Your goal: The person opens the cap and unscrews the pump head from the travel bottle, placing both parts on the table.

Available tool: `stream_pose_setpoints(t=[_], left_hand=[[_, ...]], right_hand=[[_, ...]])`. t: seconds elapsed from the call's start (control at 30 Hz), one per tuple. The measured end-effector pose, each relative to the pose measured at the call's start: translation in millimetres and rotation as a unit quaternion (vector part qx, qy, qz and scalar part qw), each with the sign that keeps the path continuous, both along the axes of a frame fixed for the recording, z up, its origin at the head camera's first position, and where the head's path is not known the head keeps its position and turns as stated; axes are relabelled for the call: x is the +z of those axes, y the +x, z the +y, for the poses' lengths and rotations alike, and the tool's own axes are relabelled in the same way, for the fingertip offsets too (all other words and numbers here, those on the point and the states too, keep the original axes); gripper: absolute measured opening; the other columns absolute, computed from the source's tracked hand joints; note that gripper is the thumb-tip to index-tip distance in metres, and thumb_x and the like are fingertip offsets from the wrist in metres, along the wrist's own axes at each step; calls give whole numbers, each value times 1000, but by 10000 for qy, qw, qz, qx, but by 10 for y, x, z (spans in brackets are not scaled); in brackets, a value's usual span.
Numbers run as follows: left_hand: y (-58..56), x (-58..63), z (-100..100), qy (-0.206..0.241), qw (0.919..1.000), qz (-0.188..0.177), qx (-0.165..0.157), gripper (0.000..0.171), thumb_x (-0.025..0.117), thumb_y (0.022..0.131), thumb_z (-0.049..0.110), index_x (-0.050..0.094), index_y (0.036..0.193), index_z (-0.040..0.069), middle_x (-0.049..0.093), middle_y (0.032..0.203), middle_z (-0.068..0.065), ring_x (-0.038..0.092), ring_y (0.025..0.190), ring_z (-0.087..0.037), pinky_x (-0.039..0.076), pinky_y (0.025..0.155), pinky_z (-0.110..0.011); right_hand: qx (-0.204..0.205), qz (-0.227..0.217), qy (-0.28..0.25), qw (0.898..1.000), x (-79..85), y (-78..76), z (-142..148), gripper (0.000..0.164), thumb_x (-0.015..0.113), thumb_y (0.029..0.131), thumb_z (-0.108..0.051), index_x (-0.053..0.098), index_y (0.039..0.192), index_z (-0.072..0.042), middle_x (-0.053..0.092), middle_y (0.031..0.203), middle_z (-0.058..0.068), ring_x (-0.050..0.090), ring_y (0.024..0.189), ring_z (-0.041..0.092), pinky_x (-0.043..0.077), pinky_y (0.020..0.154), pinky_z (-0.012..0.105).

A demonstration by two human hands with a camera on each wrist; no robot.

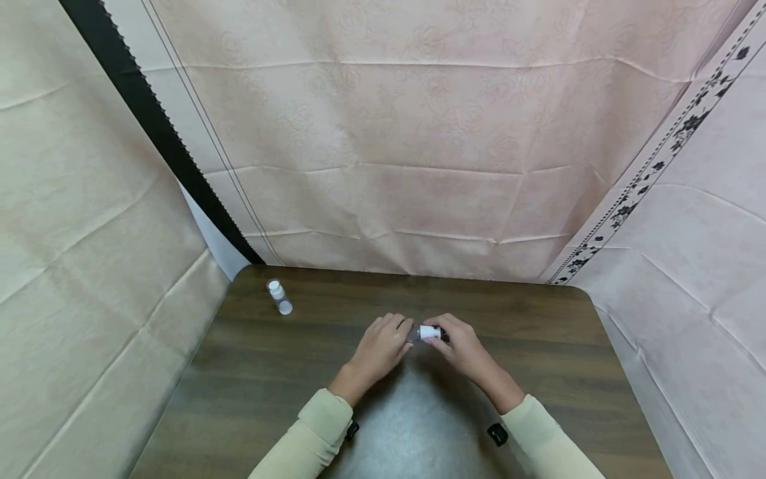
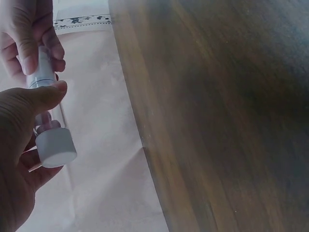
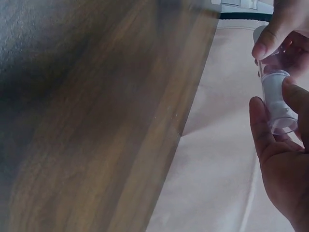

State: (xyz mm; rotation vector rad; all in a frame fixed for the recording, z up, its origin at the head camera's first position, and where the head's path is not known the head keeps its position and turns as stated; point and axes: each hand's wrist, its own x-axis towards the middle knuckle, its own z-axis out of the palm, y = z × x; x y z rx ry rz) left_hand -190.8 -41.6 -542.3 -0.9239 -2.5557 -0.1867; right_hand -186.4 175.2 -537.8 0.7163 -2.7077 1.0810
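A small clear vial [image 1: 426, 332] with white ends is held level above the middle of the wooden table [image 1: 299, 372]. My left hand [image 1: 380, 346] grips its left part and my right hand [image 1: 461, 346] pinches the white right end. In the left wrist view the vial [image 2: 54, 145] shows a white cap facing the camera; the left hand [image 2: 29, 125] has its thumb over the clear body, and the right hand [image 2: 29, 34] curls round the far end. In the right wrist view the right hand [image 3: 280, 159] holds the vial [image 3: 276, 96] by its white collar.
A second small vial [image 1: 279, 297] with white ends lies at the table's back left corner. Pink and beige patterned cloth [image 1: 419, 133] hangs behind and on both sides. A rounded table corner is at the back right.
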Motion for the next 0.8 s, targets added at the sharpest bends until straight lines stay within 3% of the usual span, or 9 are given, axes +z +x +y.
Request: stream_pose_setpoints(t=[0.27, 0.43, 0.8], left_hand=[[-9, -11, 26, 461, 9985, 199, -196, 39, 85, 88, 24, 73, 121, 8, 73, 109, -2, 67, 92, -15, 55, 74, -28], [-3, 6, 37, 808, 9960, 237, -286, 37, 85, 87, 21, 75, 120, 8, 76, 110, -1, 69, 93, -14, 56, 77, -28], [-4, 35, 37, 960, 9945, 146, -398, 38, 88, 83, 17, 77, 117, 6, 77, 109, -3, 71, 92, -16, 58, 77, -30]], right_hand=[[-108, 565, -625, 9964, -42, 24, 23, 28, 81, 89, -12, 74, 116, -10, 72, 112, 4, 68, 88, 12, 60, 71, 27], [-138, 682, -793, 9944, -52, 31, 34, 28, 82, 87, -11, 76, 115, -9, 73, 111, 3, 69, 88, 12, 60, 71, 27], [45, 891, -971, 9913, -111, 12, 78, 30, 83, 86, -8, 76, 115, -5, 74, 112, 6, 71, 90, 15, 61, 70, 27]])
